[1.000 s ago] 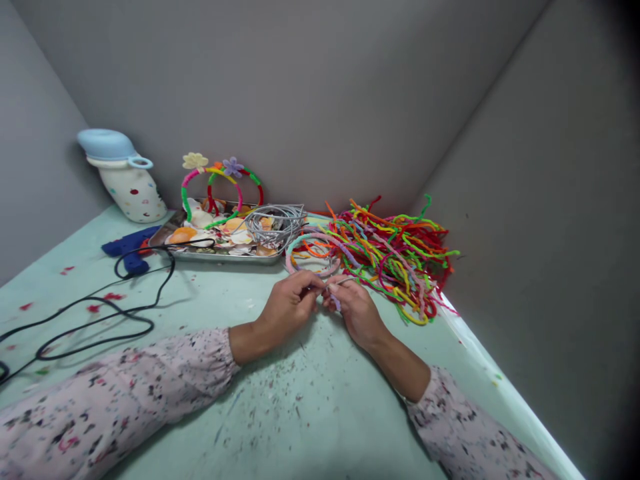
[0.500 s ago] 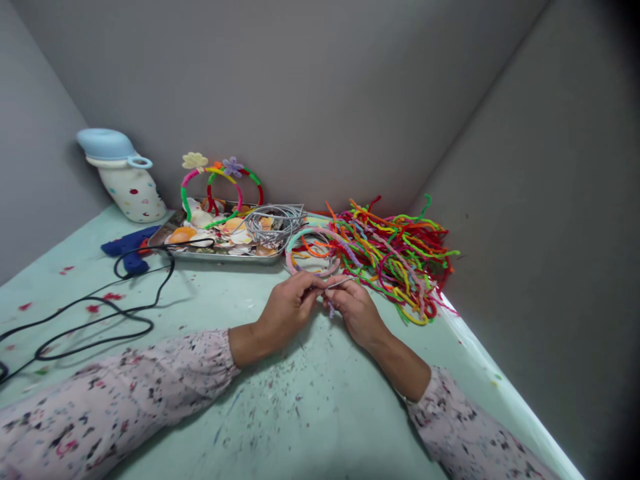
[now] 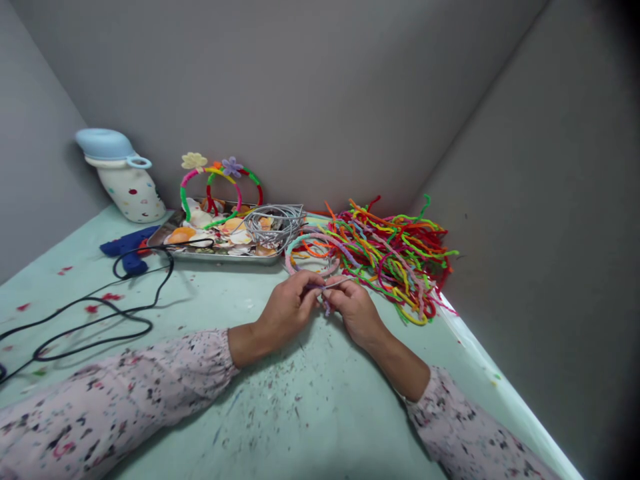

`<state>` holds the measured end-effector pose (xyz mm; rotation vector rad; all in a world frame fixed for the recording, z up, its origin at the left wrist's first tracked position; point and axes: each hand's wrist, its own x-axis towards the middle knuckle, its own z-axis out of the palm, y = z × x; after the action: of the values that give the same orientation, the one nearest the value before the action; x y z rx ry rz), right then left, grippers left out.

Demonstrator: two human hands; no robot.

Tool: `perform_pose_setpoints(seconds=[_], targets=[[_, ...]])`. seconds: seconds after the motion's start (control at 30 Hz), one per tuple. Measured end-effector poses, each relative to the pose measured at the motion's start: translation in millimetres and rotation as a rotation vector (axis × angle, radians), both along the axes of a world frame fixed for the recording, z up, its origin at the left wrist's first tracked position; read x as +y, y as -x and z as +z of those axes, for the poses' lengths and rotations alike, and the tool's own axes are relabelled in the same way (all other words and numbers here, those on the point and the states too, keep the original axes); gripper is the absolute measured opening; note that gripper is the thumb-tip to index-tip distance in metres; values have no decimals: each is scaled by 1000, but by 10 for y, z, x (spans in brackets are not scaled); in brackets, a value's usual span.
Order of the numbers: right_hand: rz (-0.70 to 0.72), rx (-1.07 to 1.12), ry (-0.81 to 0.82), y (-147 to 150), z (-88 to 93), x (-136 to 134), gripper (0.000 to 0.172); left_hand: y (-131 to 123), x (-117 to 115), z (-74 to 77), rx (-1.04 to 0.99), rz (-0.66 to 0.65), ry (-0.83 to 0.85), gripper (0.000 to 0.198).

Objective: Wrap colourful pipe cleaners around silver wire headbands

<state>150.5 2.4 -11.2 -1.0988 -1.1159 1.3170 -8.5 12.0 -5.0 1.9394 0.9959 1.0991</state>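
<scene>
My left hand [image 3: 287, 308] is closed in a pinch at the near side of a hoop [image 3: 293, 248] wrapped in pastel pipe cleaner, pale green, pink and lilac. Fingertip to fingertip with it, my right hand [image 3: 354, 308] pinches a lilac pipe cleaner [image 3: 327, 309], whose short end hangs below the fingers. A thin grey wire [image 3: 341, 282] runs from between the hands over the right fingers. My fingertips hide where pipe cleaner and wire meet. Just beyond the hands lies a loose pile of bright pipe cleaners [image 3: 395, 250].
A metal tray [image 3: 225, 257] holds shell-like pieces, a grey wire coil [image 3: 275, 223] and two colourful flower-topped hoops [image 3: 184, 193]. Left of it are a blue glue gun [image 3: 131, 243] with a black cord [image 3: 95, 293] and a white bottle [image 3: 131, 193]. Grey walls close off the back and sides.
The lilac pipe cleaner's hanging end has shifted slightly left and the fingertips have moved a little. Both hands keep their pinch; everything else stays in place.
</scene>
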Motion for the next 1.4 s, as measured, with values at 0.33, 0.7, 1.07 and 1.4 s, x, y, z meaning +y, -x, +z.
perform_pose_setpoints(seconds=[0.33, 0.7, 1.07, 1.4], targets=[[-25, -76, -26, 46, 91, -42, 20, 10, -20, 53, -3, 14, 31, 12], [-51, -156, -79, 47, 122, -51, 20, 12, -15, 54, 28, 19, 39, 10], [-69, -152, -85, 54, 135, -62, 18, 12, -37, 108, 130, 38, -12, 12], [-83, -196, -110, 52, 134, -70, 17, 4, -17, 104, 222, 14, -155, 16]])
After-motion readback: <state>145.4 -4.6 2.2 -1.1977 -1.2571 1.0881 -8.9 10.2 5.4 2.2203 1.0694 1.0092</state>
